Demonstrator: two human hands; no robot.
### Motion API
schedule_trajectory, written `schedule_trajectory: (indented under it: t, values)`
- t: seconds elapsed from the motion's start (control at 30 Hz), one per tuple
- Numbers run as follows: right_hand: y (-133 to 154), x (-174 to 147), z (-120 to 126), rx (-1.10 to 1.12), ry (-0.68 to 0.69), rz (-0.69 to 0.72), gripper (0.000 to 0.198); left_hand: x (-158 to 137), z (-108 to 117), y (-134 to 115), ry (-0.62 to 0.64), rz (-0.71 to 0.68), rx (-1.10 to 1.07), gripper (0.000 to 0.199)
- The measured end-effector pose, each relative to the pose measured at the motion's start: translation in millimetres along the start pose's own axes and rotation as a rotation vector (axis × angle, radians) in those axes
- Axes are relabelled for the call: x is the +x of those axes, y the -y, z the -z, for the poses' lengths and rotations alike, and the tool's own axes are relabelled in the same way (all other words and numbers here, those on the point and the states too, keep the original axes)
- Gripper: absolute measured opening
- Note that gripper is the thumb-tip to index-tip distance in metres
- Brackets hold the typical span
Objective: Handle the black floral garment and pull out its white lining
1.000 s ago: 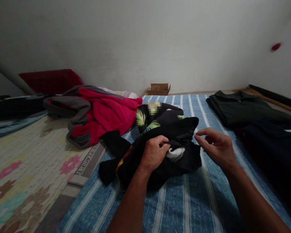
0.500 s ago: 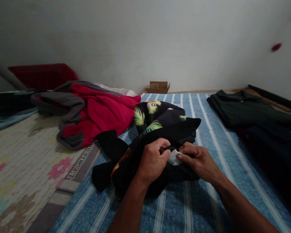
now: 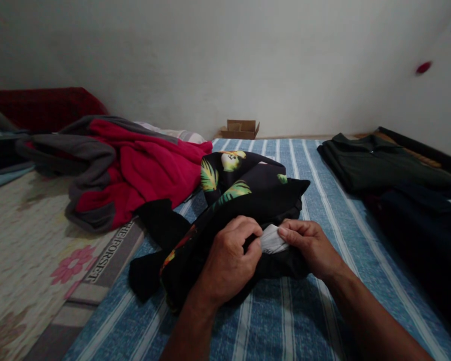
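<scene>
A black garment with a yellow and green leaf and flower print [image 3: 233,193] lies bunched on the blue striped bedding [image 3: 265,326]. Out of its dark folds comes a white label [image 3: 272,240] with faint print. My right hand [image 3: 313,245] pinches the label's upper right corner between thumb and forefinger. At the label's left edge is my left hand [image 3: 235,253], fingers curled and closed on it or on the black cloth beside it; the fingertips are partly hidden.
A crumpled pink and grey garment [image 3: 154,168] lies to the left, over a floral mat [image 3: 41,225]. Folded dark green clothing [image 3: 383,163] and dark navy clothing [image 3: 424,230] lie on the right. A small cardboard box [image 3: 240,129] stands by the wall.
More of the white label now shows between my hands, and my right hand has moved slightly to the right with its corner. The view has shifted a little.
</scene>
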State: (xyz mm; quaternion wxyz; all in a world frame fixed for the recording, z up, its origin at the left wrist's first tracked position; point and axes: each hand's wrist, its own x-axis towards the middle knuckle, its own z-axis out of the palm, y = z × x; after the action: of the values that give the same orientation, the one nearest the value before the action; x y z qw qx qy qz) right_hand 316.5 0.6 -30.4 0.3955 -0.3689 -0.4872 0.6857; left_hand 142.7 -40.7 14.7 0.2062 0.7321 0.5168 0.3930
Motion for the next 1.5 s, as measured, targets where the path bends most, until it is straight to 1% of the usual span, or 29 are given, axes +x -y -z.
schedule_trajectory:
  t: [0.13, 0.3, 0.37, 0.53, 0.63, 0.77, 0.9, 1.03, 1.1, 1.3, 1.4, 1.5]
  values:
    - [1.2, -0.4, -0.6, 0.015, -0.002, -0.008, 0.029, -1.9, 1.2, 0.2, 0.044, 0.006, 0.074, 0.015]
    - [0.9, -0.3, -0.3, 0.010, 0.013, -0.003, 0.028, -2.8, -0.1, 5.1, 0.059, -0.006, 0.163, 0.009]
    - [0.5, -0.3, -0.3, 0.000, 0.012, -0.001, 0.028, -3.0, -0.4, 6.7, 0.062, -0.015, 0.165, 0.008]
    - [1.1, -0.5, -1.2, -0.043, -0.005, 0.000, 0.027, -2.9, 0.0, 6.6, 0.081, -0.003, 0.142, 0.018]
    - [2.2, -0.5, -1.6, -0.065, -0.014, 0.020, 0.026, -2.7, 0.0, 5.1, 0.054, 0.023, 0.093, 0.018]
    - [5.4, -1.4, -1.0, -0.130, -0.015, 0.083, 0.021, -2.2, -0.8, 3.6, 0.002, 0.062, 0.042, 0.018]
    - [11.6, -5.3, 0.8, -0.290, 0.063, 0.191, 0.019, -1.2, -2.2, 3.9, -0.042, 0.082, 0.009, 0.019]
    - [15.2, -9.4, 0.6, -0.465, 0.097, 0.268, 0.032, 0.2, -2.8, 4.7, -0.097, 0.108, -0.031, 0.020]
    - [14.8, -9.9, -0.1, -0.507, 0.103, 0.292, 0.034, 0.9, -2.5, 5.0, -0.102, 0.124, -0.055, 0.020]
    - [13.2, -8.6, 0.3, -0.539, 0.123, 0.348, 0.031, 1.6, -1.4, 6.3, -0.104, 0.157, -0.101, 0.020]
    - [13.1, -8.6, 0.7, -0.521, 0.130, 0.390, 0.029, 2.3, -1.5, 6.5, -0.100, 0.159, -0.102, 0.020]
    - [12.1, -8.7, 0.5, -0.480, 0.126, 0.386, 0.029, 3.1, -1.6, 6.5, -0.093, 0.152, -0.101, 0.020]
